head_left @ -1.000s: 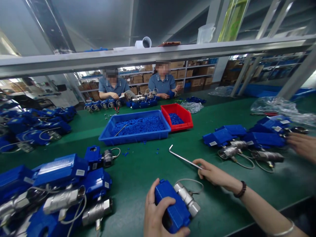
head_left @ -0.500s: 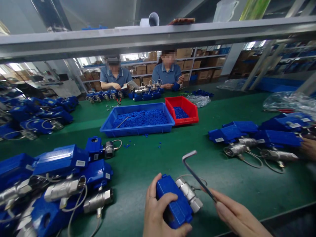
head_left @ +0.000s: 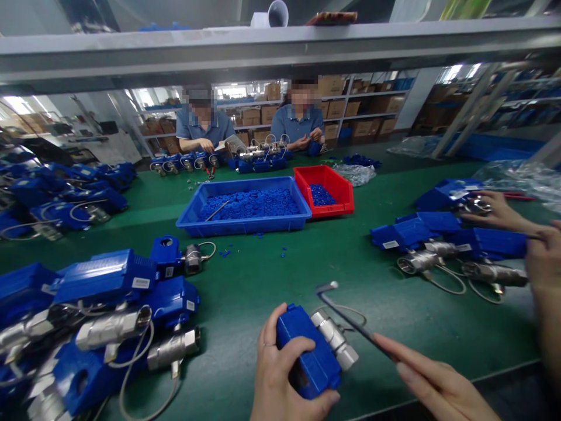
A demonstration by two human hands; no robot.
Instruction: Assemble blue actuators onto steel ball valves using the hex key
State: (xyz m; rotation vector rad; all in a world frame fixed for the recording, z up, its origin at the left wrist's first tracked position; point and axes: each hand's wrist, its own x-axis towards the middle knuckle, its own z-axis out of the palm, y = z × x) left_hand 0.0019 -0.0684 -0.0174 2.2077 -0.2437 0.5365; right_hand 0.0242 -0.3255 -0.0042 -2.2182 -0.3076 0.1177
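My left hand (head_left: 280, 380) is wrapped round a blue motorised valve unit (head_left: 309, 351) at the near edge of the green table; its silver valve body (head_left: 335, 339) and a thin cable loop stick out to the right. My right hand (head_left: 433, 386) pinches the long leg of a metal hex key (head_left: 350, 321). The key's bent short end hangs just above the silver valve body, a little left of it.
A blue tray (head_left: 243, 225) and a red bin (head_left: 337, 207) of small blue parts stand mid-table. Piles of blue valve units (head_left: 105, 304) lie left, more (head_left: 438, 234) right, where another person's hands (head_left: 495, 213) work. Two people sit at the far side.
My right hand picked the hex key up off the table and brought it back over the valve unit in my left hand. Another person's hands reached into the right-hand pile.
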